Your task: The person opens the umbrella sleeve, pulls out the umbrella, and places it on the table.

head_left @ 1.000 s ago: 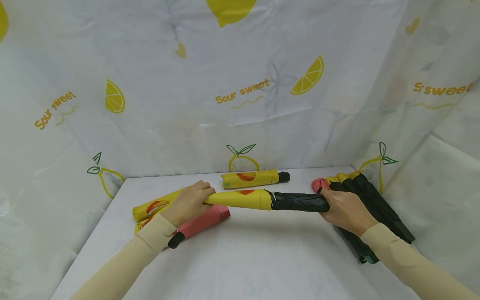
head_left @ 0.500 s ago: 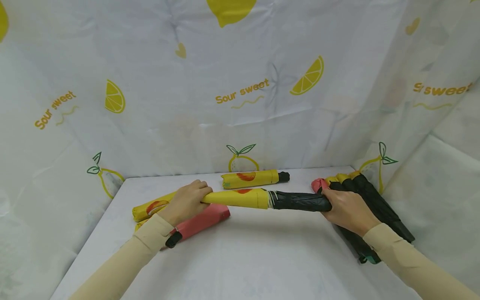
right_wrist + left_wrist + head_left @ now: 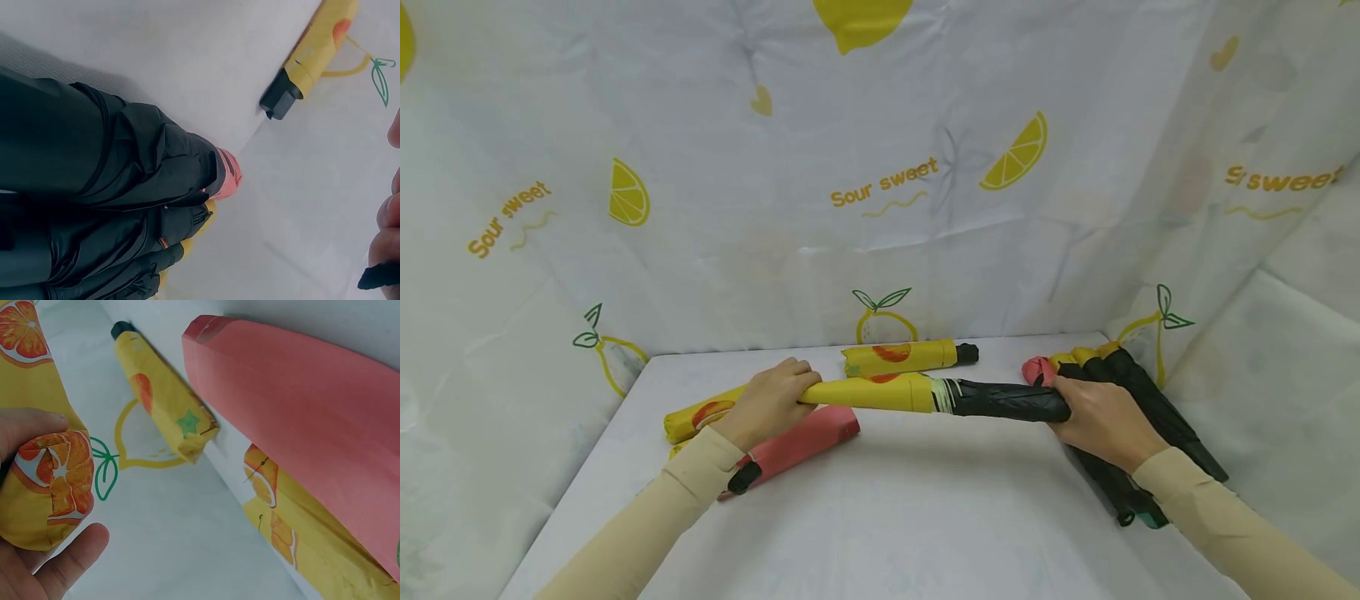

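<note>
Between my hands, raised over the table, a folded black umbrella (image 3: 1011,402) sticks out of a yellow fruit-printed sleeve (image 3: 872,393). Thin pale lines show on the umbrella beside the sleeve's mouth. My left hand (image 3: 771,408) grips the sleeve's closed end; in the left wrist view, fingers and thumb wrap the sleeve's end (image 3: 59,481) with its orange-slice print. My right hand (image 3: 1101,425) holds the umbrella's far right end, which the fingers mostly hide. Only some right fingertips (image 3: 387,244) show at the edge of the right wrist view.
Another yellow-sleeved umbrella (image 3: 898,358) lies at the back of the white table (image 3: 887,525). Under my left forearm lie a pink-sleeved umbrella (image 3: 812,439) and yellow-sleeved ones (image 3: 700,415). Several black umbrellas (image 3: 1165,408) with yellow or pink ends lie at right, partly behind my right arm.
My hands have moved slightly apart, the left going left and the right going right. More of the black umbrella and its pale lines shows outside the sleeve.
</note>
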Demonstrator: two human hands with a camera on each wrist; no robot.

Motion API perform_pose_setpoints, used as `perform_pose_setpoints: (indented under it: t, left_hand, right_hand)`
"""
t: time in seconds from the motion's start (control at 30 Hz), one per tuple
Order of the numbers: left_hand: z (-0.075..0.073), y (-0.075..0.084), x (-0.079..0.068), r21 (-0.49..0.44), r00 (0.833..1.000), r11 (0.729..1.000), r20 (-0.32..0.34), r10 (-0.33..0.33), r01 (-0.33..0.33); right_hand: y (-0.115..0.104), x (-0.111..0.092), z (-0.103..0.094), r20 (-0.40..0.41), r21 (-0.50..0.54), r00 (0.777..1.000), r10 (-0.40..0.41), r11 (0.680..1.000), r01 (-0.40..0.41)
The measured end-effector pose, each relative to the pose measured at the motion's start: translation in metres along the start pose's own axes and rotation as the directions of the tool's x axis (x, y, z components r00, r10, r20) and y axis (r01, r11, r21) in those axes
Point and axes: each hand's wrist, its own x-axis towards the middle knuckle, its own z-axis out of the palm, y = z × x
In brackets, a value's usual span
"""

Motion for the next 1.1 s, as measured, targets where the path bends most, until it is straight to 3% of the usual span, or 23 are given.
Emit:
perform_pose_setpoints:
  t: [0.57, 1.1]
  left_hand:
    - [-0.001, -0.005, -0.004, 0.014, 0.999, 1.000, 0.026, -0.027, 0.026]
    - [-0.003, -0.016, -0.017, -0.009, 0.998, 0.998, -0.008, -0.065, 0.065]
  right_hand:
    - [0.003, 0.001, 0.000, -0.038, -0.006, 0.998, -0.053, 0.999, 0.053]
    - [0.005, 0.000, 0.002, -0.017, 0.001, 0.999, -0.038, 0.999, 0.038]
